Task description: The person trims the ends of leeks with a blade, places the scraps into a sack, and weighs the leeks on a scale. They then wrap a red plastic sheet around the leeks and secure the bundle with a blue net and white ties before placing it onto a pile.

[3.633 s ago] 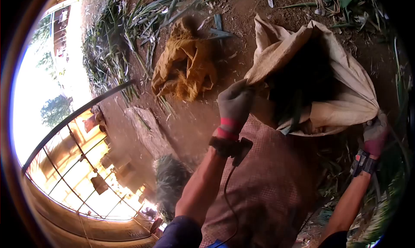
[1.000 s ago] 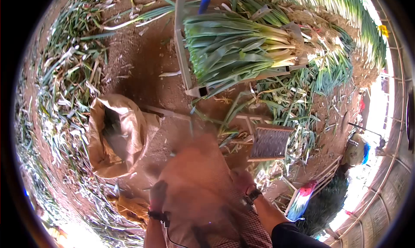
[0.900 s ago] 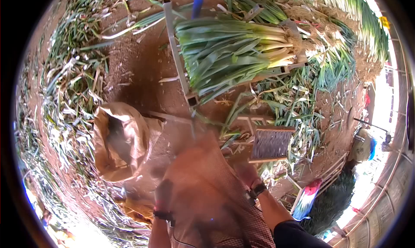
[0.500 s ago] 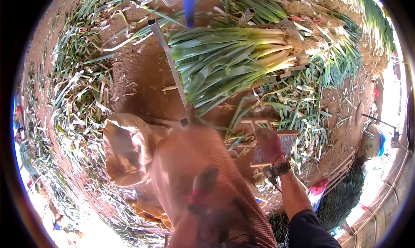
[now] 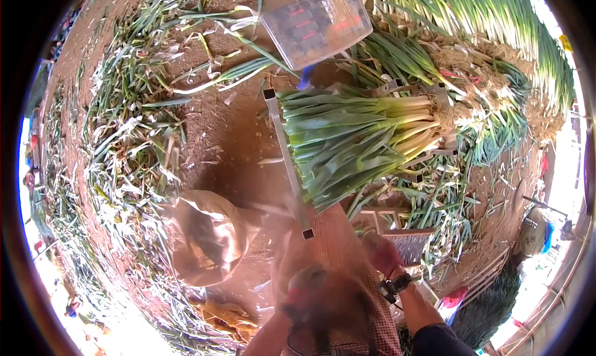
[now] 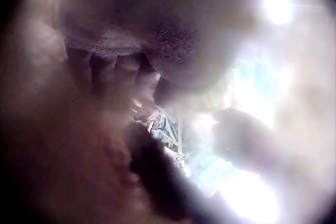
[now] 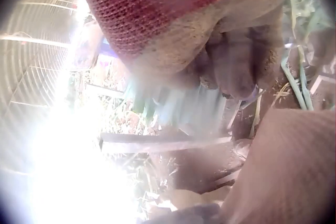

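Draped reddish checked cloth (image 5: 341, 247), near leeks (image 5: 357, 139)

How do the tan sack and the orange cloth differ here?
The tan sack is pale; the orange cloth is deeper in colour. The tan sack gapes open; the orange cloth lies crumpled. The tan sack looks larger than the orange cloth. Both are on the ground.

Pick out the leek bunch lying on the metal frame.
The leek bunch in the middle of the head view, leaves leftward, roots rightward: it lies across the square-tube metal frame; the leeks at upper right lie beyond that frame.
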{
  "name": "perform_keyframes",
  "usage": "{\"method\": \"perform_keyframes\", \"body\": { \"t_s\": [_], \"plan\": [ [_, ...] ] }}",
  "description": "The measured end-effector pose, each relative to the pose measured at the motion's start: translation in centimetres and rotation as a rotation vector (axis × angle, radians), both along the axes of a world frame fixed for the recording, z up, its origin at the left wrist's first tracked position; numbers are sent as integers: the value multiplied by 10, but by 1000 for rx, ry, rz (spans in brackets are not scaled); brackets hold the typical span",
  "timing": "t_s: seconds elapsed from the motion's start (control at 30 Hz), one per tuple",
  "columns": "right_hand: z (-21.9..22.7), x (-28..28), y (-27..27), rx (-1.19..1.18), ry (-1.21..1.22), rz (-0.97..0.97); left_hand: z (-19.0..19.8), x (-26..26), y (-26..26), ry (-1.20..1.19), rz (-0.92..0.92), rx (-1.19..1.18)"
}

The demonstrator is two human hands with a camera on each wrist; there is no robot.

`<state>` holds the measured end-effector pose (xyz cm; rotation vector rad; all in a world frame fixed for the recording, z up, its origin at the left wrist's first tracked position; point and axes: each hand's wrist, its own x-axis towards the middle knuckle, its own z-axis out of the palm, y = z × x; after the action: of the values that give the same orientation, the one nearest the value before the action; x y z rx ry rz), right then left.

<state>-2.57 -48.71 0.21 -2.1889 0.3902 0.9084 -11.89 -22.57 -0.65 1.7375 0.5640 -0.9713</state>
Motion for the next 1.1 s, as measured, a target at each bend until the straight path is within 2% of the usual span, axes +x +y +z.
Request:
{"method": "perform_keyframes", "body": {
  "t_s": [0.1,0.17,0.2,0.27,0.37,0.43,0.6,0.67,0.7,0.77,0.8,0.87,0.93,0.97,1.03,1.1],
  "plan": [
    [22,12,21,-71,11,-6,-6,-2,-4,-34,-6,117],
    [25,18,26,6,-28,-31,-16,-19,-21,-40,89,296],
    [30,23,28,7,-26,-29,-16,-10,-15,-38,91,297],
    [40,35,32,40,5,-55,-13,18,3,9,-4,-123],
    [36,42,28,111,-48,-92,-9,29,-15,-14,-85,-9],
    [35,51,22,117,-2,-88,-5,40,-23,-34,-97,-19],
    [40,83,-4,114,46,-2,-7,57,-56,-45,-101,57],
    [41,112,-26,63,-371,92,-15,59,-72,-105,-86,139],
    [40,133,-37,85,-371,110,-17,66,-79,-102,-64,158],
    [34,175,-62,-50,-330,125,-11,74,-98,-85,-133,162],
    [19,185,-76,-33,-308,131,-4,76,-113,-60,-128,175],
    [-17,206,-100,-85,-465,293,4,90,-154,68,335,146],
    [-15,223,-105,-15,-418,323,-19,76,-192,78,345,157],
    [-6,227,-110,93,-336,341,-23,65,-210,106,342,149],
    [27,240,-121,243,-181,317,-10,85,-238,170,340,137],
    [32,240,-145,257,-198,299,-11,96,-265,210,326,113]
  ]
}}
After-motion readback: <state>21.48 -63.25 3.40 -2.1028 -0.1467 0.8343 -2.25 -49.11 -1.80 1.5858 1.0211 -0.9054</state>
